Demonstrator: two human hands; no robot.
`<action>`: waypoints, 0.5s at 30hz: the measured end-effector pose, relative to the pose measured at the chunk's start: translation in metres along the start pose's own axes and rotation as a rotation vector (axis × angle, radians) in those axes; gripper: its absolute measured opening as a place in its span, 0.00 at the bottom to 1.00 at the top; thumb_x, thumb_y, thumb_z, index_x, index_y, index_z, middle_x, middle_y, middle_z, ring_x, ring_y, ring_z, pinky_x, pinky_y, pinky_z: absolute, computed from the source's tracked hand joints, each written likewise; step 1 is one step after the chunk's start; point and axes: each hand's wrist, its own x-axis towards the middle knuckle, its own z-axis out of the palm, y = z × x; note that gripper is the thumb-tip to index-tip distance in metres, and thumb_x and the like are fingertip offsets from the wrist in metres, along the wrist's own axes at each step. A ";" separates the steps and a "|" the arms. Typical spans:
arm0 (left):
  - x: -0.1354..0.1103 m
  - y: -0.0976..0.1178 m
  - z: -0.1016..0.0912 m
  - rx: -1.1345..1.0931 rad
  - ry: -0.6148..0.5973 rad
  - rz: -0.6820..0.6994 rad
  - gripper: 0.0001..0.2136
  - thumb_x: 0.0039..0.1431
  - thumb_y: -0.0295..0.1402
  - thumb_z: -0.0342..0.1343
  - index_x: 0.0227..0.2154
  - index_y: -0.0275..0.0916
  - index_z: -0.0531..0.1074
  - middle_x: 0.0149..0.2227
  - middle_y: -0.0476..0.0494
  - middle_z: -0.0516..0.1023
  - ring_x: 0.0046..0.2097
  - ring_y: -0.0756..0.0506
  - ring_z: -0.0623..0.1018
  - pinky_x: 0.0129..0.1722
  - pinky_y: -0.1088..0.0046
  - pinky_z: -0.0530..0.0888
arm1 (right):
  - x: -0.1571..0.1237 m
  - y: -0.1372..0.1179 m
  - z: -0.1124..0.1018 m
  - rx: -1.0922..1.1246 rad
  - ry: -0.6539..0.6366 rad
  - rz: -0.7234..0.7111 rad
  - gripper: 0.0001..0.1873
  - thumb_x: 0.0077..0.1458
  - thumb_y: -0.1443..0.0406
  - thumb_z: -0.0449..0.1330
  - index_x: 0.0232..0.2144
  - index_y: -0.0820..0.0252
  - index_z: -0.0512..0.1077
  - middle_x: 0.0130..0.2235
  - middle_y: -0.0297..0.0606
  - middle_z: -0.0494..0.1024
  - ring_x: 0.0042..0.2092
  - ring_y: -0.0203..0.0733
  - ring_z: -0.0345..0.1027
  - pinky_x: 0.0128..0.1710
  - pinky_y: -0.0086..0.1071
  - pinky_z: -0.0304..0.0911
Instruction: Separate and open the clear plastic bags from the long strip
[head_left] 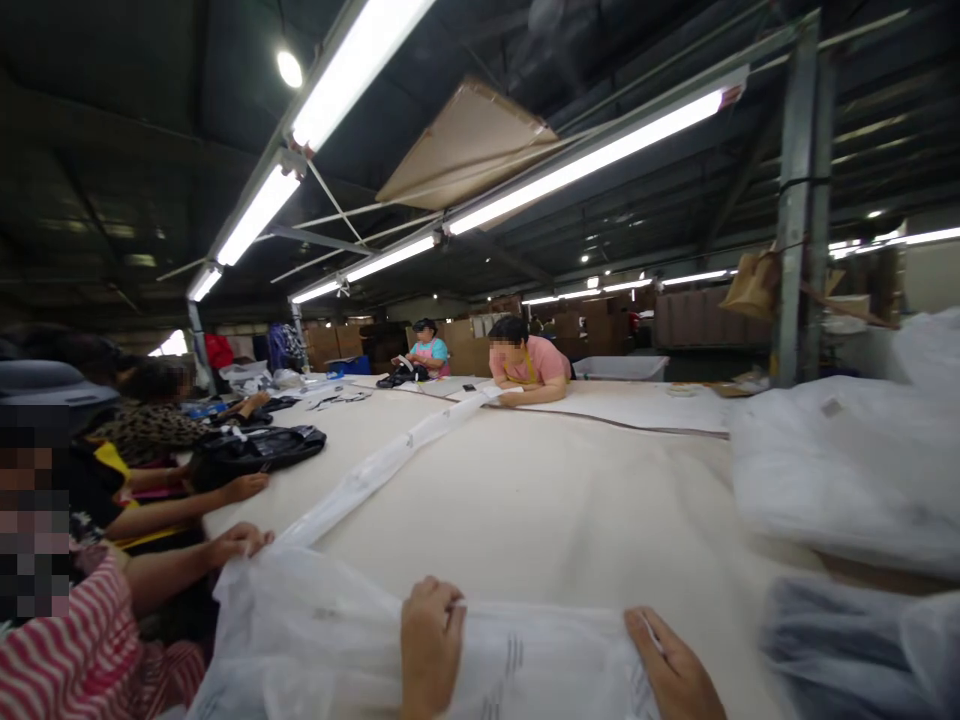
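1. Landmark: big pale table (517, 510), filling the middle of the view.
2. White plastic sheet (517, 650), dark printed marks on it, lies at the table's near edge.
3. Left hand (431, 640): fingers curled, clamped on the sheet's upper edge, at the table's near edge.
4. Right hand (675, 670): thumb and fingers pinching the sheet's right side, also at the table's near edge. Hands well apart, sheet spanning between them.
5. Table's left side: co-worker in striped top (97, 640), hand at the sheet's left corner; exact grip unclear. Black item (262, 448) on the table beyond.
6. Long plastic strip (382, 470) runs from that corner across the table to its far side, where a person in pink (540, 370) leans on forearms.
7. Table's right side: heaped white plastic (847, 470); nearer, a dark wrapped bundle (847, 640), blurred.
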 end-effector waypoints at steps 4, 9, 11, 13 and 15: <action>0.000 0.003 -0.007 -0.164 0.024 0.020 0.07 0.53 0.32 0.49 0.26 0.36 0.70 0.31 0.42 0.72 0.38 0.43 0.69 0.41 0.68 0.63 | -0.007 -0.015 -0.010 -0.080 0.063 -0.055 0.30 0.49 0.41 0.43 0.31 0.60 0.66 0.30 0.34 0.72 0.37 0.40 0.66 0.38 0.28 0.60; -0.004 0.008 -0.003 -0.464 -0.074 -0.111 0.12 0.59 0.40 0.46 0.27 0.37 0.63 0.26 0.49 0.65 0.31 0.49 0.66 0.30 0.76 0.61 | -0.004 -0.020 -0.021 -0.175 0.129 -0.086 0.30 0.49 0.40 0.41 0.28 0.59 0.64 0.25 0.32 0.66 0.30 0.36 0.62 0.33 0.27 0.58; -0.005 0.009 -0.003 -0.564 -0.099 -0.138 0.14 0.59 0.42 0.45 0.25 0.38 0.60 0.23 0.52 0.59 0.28 0.50 0.63 0.29 0.77 0.60 | -0.004 -0.023 -0.024 -0.206 0.154 -0.087 0.31 0.48 0.39 0.40 0.29 0.59 0.65 0.24 0.32 0.66 0.29 0.37 0.62 0.32 0.27 0.58; -0.005 0.009 -0.003 -0.596 -0.101 -0.145 0.14 0.59 0.42 0.44 0.24 0.38 0.58 0.22 0.53 0.56 0.27 0.51 0.61 0.28 0.77 0.59 | -0.004 -0.027 -0.025 -0.229 0.167 -0.075 0.32 0.47 0.39 0.40 0.29 0.59 0.65 0.24 0.33 0.67 0.30 0.38 0.64 0.33 0.28 0.59; -0.004 0.010 -0.005 -0.574 -0.105 -0.141 0.14 0.59 0.42 0.46 0.24 0.38 0.59 0.23 0.52 0.56 0.28 0.51 0.60 0.29 0.77 0.59 | -0.003 -0.027 -0.027 -0.239 0.154 -0.059 0.32 0.47 0.39 0.40 0.30 0.58 0.66 0.25 0.34 0.69 0.30 0.39 0.65 0.34 0.29 0.60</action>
